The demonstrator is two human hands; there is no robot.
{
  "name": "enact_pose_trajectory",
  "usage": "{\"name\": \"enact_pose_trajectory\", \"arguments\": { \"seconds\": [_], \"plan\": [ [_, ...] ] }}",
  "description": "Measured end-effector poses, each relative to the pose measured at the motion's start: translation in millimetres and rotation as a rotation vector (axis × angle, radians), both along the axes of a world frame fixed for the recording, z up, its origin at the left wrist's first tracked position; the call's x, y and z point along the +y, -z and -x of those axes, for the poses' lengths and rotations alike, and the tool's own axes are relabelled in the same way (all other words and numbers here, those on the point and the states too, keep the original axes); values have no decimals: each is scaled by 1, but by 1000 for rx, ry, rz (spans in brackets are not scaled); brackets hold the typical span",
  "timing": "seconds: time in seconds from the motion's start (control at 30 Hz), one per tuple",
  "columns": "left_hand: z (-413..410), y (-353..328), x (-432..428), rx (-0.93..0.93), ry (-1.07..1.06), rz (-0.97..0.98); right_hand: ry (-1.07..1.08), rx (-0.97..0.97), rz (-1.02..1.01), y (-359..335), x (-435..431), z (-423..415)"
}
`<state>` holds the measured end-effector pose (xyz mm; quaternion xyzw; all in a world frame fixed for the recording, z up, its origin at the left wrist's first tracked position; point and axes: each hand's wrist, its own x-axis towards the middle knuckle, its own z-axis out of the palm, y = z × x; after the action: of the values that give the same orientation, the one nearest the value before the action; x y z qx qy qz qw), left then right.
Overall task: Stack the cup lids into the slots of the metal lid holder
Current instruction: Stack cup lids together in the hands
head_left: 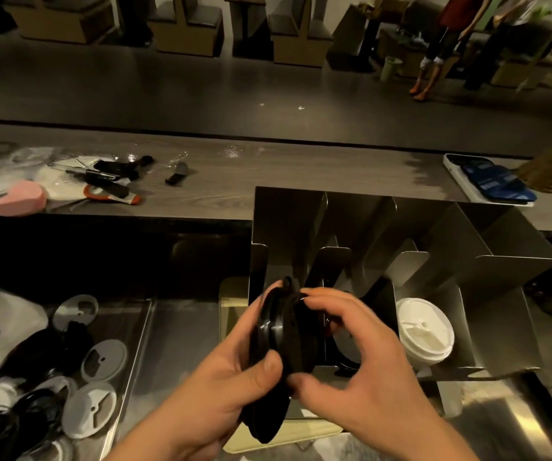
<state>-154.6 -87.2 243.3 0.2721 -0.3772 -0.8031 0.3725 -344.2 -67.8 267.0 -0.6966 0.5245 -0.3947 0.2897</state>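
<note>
A small stack of black cup lids (281, 331) stands on edge between my two hands, just in front of the leftmost slot of the metal lid holder (467, 234). My left hand (221, 377) grips the stack from the left with its thumb on the lower rim. My right hand (358, 364) pinches the stack from the right, fingers on its top edge. Another black lid (264, 420) hangs below my left palm. White lids (424, 331) lie stacked in a slot further right. Several loose black and translucent lids (98, 361) lie in a heap at the lower left.
A steel counter (175, 334) carries the holder and the lid heap. Behind it runs a wooden ledge (301, 171) with a pink sponge (20, 197), small tools and plastic wrap at the left, and a phone (491, 181) at the right. People stand far back right.
</note>
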Motion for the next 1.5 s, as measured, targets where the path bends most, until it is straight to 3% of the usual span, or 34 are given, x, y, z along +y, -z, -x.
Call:
{"name": "enact_pose_trajectory", "arguments": {
  "seconds": [0.13,0.27,0.33,0.4,0.53,0.7,1.0,1.03,1.13,1.23,1.33,1.5],
  "plan": [
    [6,-3,-3,216,-153,-354,257,-45,20,-1,-2,38],
    [-5,1,-5,442,-108,-565,261,385,4,7,-5,69],
    [-5,3,-2,484,12,-463,209,561,-49,18,-4,70],
    [-6,14,3,463,-29,-339,178,653,-89,26,-4,69],
    [-2,15,11,464,39,-358,172,769,-123,30,-7,71],
    [5,15,15,420,-37,-366,111,851,-118,33,-11,70],
    [34,11,23,446,-81,-173,-3,840,-69,33,-16,75],
    [37,5,26,302,-117,-102,5,831,-73,35,-15,76],
    [62,-14,33,-387,-396,222,2,779,-36,43,-11,86],
    [87,-16,30,-839,-435,611,42,532,6,42,-6,100],
    [102,0,21,-1112,-368,895,146,324,75,41,-3,113],
    [120,24,6,-1488,-329,1119,184,271,41,48,5,124]
  ]
}}
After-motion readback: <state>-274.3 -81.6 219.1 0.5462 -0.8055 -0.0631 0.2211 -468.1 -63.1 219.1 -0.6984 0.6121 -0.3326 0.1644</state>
